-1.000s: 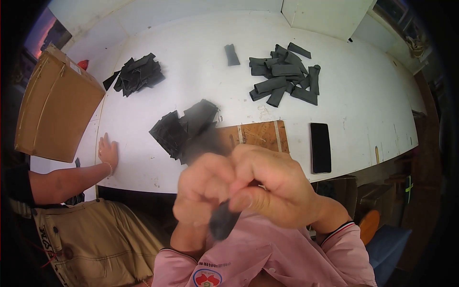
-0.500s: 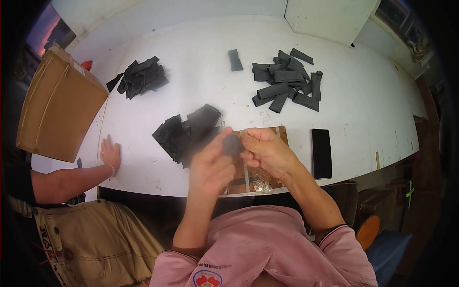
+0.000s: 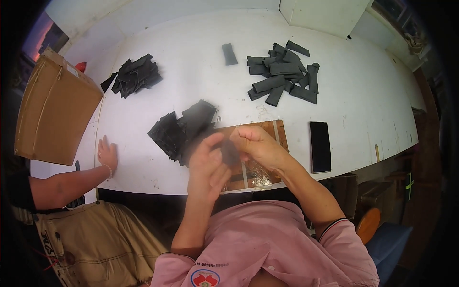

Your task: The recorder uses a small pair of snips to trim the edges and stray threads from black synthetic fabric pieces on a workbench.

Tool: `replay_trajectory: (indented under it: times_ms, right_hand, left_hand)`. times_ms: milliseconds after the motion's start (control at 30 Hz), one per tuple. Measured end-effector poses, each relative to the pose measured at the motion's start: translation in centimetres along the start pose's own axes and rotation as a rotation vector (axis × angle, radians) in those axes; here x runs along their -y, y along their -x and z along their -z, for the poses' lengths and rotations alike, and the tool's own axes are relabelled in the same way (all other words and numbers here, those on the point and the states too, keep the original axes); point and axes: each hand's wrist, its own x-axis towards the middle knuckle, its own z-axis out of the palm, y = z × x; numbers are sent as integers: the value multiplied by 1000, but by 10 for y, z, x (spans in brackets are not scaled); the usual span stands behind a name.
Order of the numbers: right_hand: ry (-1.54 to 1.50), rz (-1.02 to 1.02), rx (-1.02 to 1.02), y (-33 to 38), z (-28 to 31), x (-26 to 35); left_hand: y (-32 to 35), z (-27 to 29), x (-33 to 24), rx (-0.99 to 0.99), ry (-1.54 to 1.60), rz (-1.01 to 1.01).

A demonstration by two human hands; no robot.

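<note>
we have a small dark flat piece [image 3: 228,152] pinched between our two hands, just above the near table edge. our left hand [image 3: 206,165] is blurred, its fingers [image 3: 213,143] half curled and touching the piece from the left; our right hand [image 3: 256,143] is closed over the piece's right side, knuckles up. how tightly each finger presses we cannot tell through the blur.

to do this well, we judge it best to keep the piece low over the wooden board [image 3: 260,158] lying right under our fingers, hold it by its edges with thumbs and forefingers, and work it slowly so it does not slip or crease.

just left of our fingers sits a loose stack of black flat pieces [image 3: 179,129], near enough to reach without stretching. beyond our fingers, well apart, lies a pile of grey rolled pieces [image 3: 284,79], with a single grey piece [image 3: 229,53] beside it. far to the left is another heap of black pieces [image 3: 134,76]. right of our right hand, a dark phone [image 3: 320,146] lies flat.

all this rests on a white table [image 3: 191,86], scuffed in places. a cardboard box [image 3: 52,110] stands at its left end, and another person's hand [image 3: 107,154] rests flat on the table there, their tan trousers [image 3: 95,239] below. a white wall or panel [image 3: 325,14] stands behind the table.
</note>
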Motion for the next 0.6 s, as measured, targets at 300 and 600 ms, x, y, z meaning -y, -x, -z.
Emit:
replay_trajectory:
  times_ms: [300,600]
  right_hand:
    - [128,-51,54,-12,2,13]
    - [347,140,-158,2,9,7]
  left_hand:
    - [-12,15,-4,103,502,199]
    - [-8,-11,-16,84,-1071,-575]
